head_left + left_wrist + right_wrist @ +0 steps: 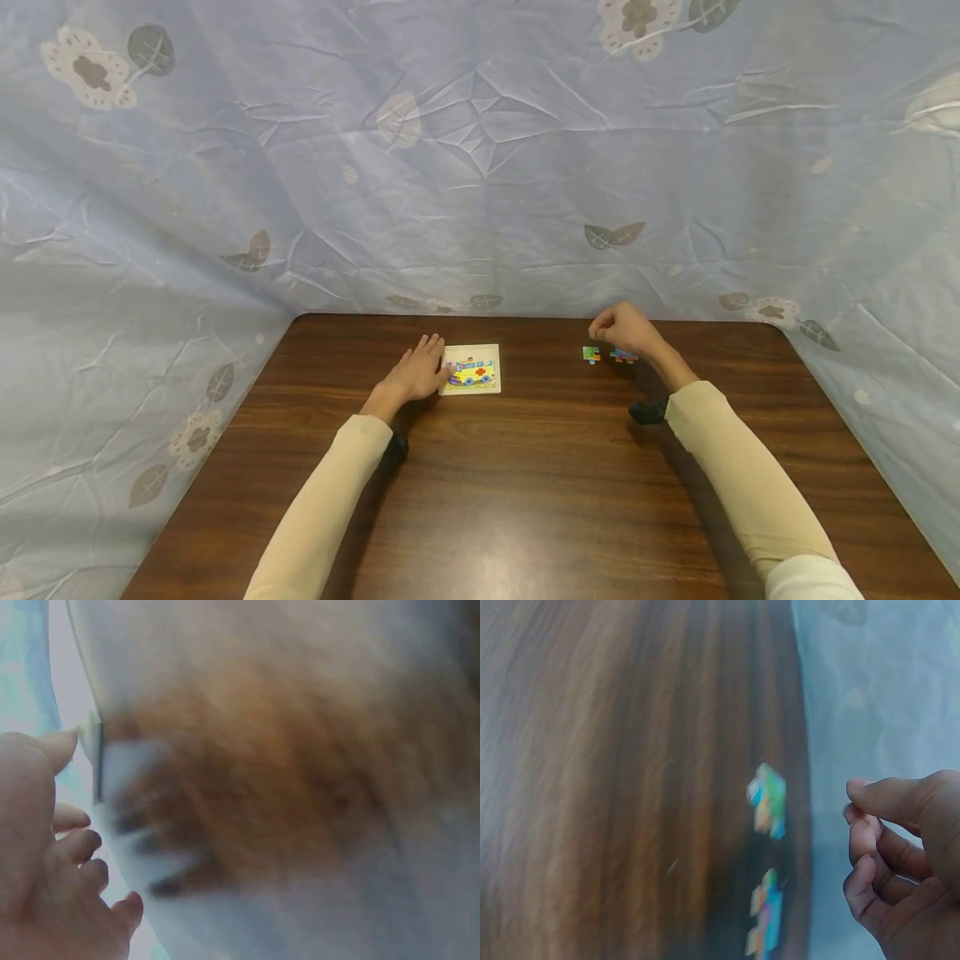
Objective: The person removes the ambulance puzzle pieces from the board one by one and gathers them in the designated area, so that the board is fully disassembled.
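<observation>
In the head view, a light-framed jigsaw board [474,387] with a yellow ambulance picture lies on the table left of centre. My left hand [415,372] rests at its left edge, fingers spread forward and thumb over the picture. The left wrist view shows that hand [64,862] with the thumb near the board's edge. My right hand [628,329] is raised above two loose puzzle pieces. One piece is green [591,354], the other blue and orange [623,356]. In the right wrist view, thumb and index fingertip meet on my right hand [904,855], with nothing visible between them.
The brown wood-grain table [480,483] ends at the back against a hanging pale blue flowered cloth [480,208]. That cloth also hangs along both sides. A black wrist-worn device [648,412] sits under the right wrist.
</observation>
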Tool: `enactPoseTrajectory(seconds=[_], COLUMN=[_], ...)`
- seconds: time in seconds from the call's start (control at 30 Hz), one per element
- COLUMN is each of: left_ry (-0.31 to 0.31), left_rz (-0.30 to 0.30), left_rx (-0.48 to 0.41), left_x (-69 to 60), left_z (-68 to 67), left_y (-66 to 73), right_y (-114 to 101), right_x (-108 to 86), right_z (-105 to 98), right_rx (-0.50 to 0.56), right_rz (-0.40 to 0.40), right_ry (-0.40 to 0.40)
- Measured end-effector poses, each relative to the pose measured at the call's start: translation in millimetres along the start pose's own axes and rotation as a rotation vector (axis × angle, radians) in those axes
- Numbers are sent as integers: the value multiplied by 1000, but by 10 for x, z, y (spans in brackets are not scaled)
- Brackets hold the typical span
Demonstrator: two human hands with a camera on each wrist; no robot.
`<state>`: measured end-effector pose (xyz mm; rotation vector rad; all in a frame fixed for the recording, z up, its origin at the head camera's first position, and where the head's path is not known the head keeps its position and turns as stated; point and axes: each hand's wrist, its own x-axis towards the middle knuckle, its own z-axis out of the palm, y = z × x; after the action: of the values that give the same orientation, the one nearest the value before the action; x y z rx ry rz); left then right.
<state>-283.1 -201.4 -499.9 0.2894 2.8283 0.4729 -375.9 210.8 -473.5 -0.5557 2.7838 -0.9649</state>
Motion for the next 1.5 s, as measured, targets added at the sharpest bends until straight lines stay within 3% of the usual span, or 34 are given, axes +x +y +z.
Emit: enactPoseTrajectory(seconds=[0.17,0.37,0.53,0.73,0.93,1.5], left_ry=[31,4,-28,-21,-14,22], left_rz=[26,76,83,123,157,80], left_rx=[30,73,118,195,221,193], left_x=[-36,-140,-240,-284,-291,-121], left_z=[-6,88,180,253,304,306], left_y=[89,216,310,403,453,464], right_y=[-254,-551,-753,-960,-1073,-1242], right_x=[62,144,225,291,335,397], right_z=[16,130,310,546,744,1137], right_rx=[19,8,-32,-102,-79,-77], right_rz=[-33,-99,-151,-200,-207,-229], right_ry=[5,-19,-90,-138,-193,-216])
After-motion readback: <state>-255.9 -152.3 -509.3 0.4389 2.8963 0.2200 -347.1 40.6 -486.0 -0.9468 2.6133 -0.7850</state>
